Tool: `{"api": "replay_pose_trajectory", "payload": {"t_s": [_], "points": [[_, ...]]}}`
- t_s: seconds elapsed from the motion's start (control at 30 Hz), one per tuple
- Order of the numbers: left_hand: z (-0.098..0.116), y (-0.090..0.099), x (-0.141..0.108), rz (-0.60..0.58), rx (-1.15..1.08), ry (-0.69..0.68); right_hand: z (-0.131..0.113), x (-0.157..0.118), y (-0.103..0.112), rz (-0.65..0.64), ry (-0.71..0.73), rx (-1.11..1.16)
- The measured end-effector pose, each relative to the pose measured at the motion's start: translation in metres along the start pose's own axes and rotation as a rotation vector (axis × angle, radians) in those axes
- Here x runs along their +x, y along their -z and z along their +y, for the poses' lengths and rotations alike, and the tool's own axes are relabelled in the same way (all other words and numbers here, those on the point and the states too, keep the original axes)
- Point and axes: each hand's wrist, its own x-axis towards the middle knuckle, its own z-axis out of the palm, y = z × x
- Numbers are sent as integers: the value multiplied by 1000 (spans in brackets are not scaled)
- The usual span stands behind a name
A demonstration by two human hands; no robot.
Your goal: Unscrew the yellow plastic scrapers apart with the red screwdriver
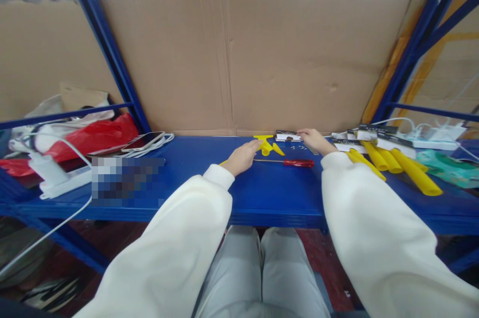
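My left hand (242, 157) lies palm down over the blue tabletop, fingers stretched out. Its fingertips reach the edge of a yellow plastic part (266, 147) with a crossbar. A sliver of yellow shows beside the wrist; what it belongs to is hidden. A small yellow piece (277, 149) lies just right of that part. My right hand (318, 141) is farther right, fingers extended and apart at the end of a small black-and-white box (287, 136). Small metal bits (298, 148) lie below the box. Between the hands rests a screwdriver (298, 163) with a red handle.
Several yellow tubes (415, 170) and small boxes (377, 133) are piled at the right, near a power strip (436, 136) and a green packet (454, 168). On the left are a red bag (93, 138), a white charger block (48, 170) and cables. Cardboard (280, 58) backs the table.
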Motion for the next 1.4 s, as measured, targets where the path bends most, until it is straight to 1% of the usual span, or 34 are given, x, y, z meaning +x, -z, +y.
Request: {"api": "replay_pose_trajectory", "payload": {"t_s": [0.03, 0.1, 0.17, 0.2, 0.27, 0.3, 0.33, 0.37, 0.4, 0.43, 0.57, 0.6, 0.67, 0.73, 0.8, 0.9, 0.97, 1.07, 1.17, 1.23, 1.4], "points": [[-1, 0, 1, 21, -20, -6, -8, -4, 1, 1, -47, 149], [-1, -1, 2, 57, -64, -31, -26, -15, -1, -115, -96, 420], [-2, -1, 3, 81, -102, -59, -43, -27, -8, -347, -107, 621], [-2, -1, 3, 85, -116, -70, -50, -32, -13, -458, -102, 686], [-1, 0, 2, 76, -129, -83, -59, -39, -22, -596, -68, 748], [-1, 1, 2, 67, -128, -82, -62, -41, -26, -623, -54, 760], [0, 1, 2, 56, -122, -77, -64, -41, -29, -623, -47, 769], [1, 2, 1, 45, -113, -64, -64, -40, -30, -598, -48, 780], [3, 4, 1, 35, -100, -44, -64, -38, -30, -544, -61, 799], [5, 5, 1, 26, -83, -18, -63, -36, -30, -471, -81, 826], [15, 12, -1, -23, -8, 85, -54, -27, -19, -115, -205, 980], [17, 13, -2, -34, 6, 101, -51, -26, -16, -54, -243, 1011], [19, 15, -2, -46, 21, 118, -48, -24, -11, 10, -313, 1054], [19, 15, -2, -37, 24, 132, -49, -24, -8, 16, -354, 1086], [18, 16, 1, -7, 30, 160, -51, -25, -6, 4, -342, 1130], [19, 19, 11, 34, 53, 279, -51, -26, -4, 13, -288, 1162], [22, 22, 20, 14, 64, 398, -47, -26, -4, 27, -270, 1107], [29, 24, 36, -78, 80, 530, -37, -25, -5, 49, -274, 995], [35, 21, 46, -168, 104, 557, -30, -26, -8, 74, -279, 959], [36, 16, 49, -205, 109, 556, -30, -27, -9, 78, -287, 964], [26, 0, 49, -217, 116, 512, -34, -29, -10, 68, -290, 976]]}}
